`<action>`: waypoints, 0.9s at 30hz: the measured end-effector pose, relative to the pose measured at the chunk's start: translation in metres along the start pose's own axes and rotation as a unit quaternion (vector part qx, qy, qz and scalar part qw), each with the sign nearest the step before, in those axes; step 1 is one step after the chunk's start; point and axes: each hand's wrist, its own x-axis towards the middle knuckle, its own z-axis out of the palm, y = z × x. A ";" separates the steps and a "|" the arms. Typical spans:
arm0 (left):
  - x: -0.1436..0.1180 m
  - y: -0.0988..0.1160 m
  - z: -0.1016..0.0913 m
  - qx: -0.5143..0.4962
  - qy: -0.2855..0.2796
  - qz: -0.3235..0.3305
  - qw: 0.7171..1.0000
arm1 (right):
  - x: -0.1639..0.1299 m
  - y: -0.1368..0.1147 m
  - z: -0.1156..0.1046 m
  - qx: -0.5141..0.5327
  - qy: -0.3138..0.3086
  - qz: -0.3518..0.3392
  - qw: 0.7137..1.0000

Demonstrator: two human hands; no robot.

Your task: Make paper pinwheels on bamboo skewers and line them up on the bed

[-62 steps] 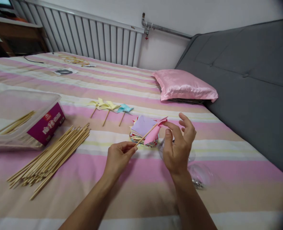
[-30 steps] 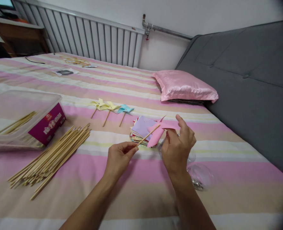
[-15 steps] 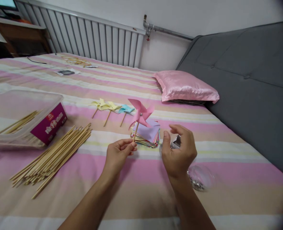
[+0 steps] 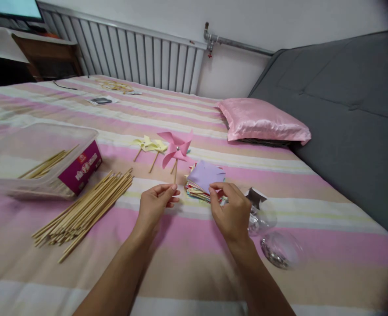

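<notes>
While left fingers [image 4: 172,189] pinch its stick [image 4: 176,176], the pinwheel [image 4: 177,148] stands above.

There are two yellow pinwheels [image 4: 144,143], one pink pinwheel [image 4: 182,151], one mostly hidden blue pinwheel [image 4: 189,151], one paper stack [image 4: 204,175], one box [image 4: 82,167] left, two clear containers [image 4: 287,250] right, one far pillow [image 4: 266,119].

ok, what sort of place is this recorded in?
Most likely a bedroom: a striped bedsheet is spread over what looks like a bed, a pink satin pillow lies beside a gray tufted headboard, and a radiator runs along the wall.
</notes>
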 end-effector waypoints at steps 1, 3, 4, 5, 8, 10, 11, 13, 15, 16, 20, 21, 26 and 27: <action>0.002 0.000 -0.003 0.002 0.009 0.006 1.000 | -0.002 -0.001 0.002 0.001 -0.017 0.005 1.000; 0.006 0.000 -0.009 0.003 0.026 0.015 1.000 | -0.006 -0.003 0.007 0.002 -0.063 0.017 0.998; 0.008 0.000 -0.011 0.002 0.033 0.020 0.999 | -0.008 -0.004 0.009 0.005 -0.093 0.024 0.995; 0.010 0.000 -0.013 -0.001 0.040 0.024 0.999 | -0.009 -0.005 0.011 0.013 -0.128 0.029 0.991; 0.013 -0.001 -0.016 -0.008 0.051 0.030 0.998 | -0.012 -0.007 0.015 0.051 -0.232 0.031 0.971; 0.014 -0.001 -0.018 -0.010 0.057 0.029 0.998 | -0.013 -0.008 0.017 0.064 -0.276 0.020 0.959; 0.015 -0.001 -0.019 -0.010 0.059 0.029 0.998 | -0.014 -0.008 0.018 0.061 -0.291 0.015 0.955; 0.017 -0.001 -0.020 -0.010 0.065 0.031 0.997 | -0.016 -0.007 0.021 0.042 -0.328 0.004 0.944; 0.019 -0.002 -0.022 -0.009 0.074 0.036 0.997 | -0.018 -0.005 0.023 0.012 -0.366 -0.006 0.930; 0.020 -0.003 -0.023 -0.007 0.079 0.039 0.996 | -0.019 -0.004 0.024 0.000 -0.379 -0.009 0.926; 0.026 -0.006 -0.025 0.004 0.107 0.059 0.992 | -0.023 0.000 0.026 -0.011 -0.386 -0.015 0.922; 0.027 -0.007 -0.025 0.012 0.116 0.067 0.991 | -0.024 0.001 0.027 -0.010 -0.385 -0.018 0.923; 0.035 -0.010 -0.028 0.134 0.151 0.105 0.974 | -0.024 0.002 0.027 -0.009 -0.387 -0.022 0.922; 0.037 -0.008 -0.028 0.150 0.158 0.109 0.970 | -0.023 0.002 0.027 -0.007 -0.391 -0.020 0.920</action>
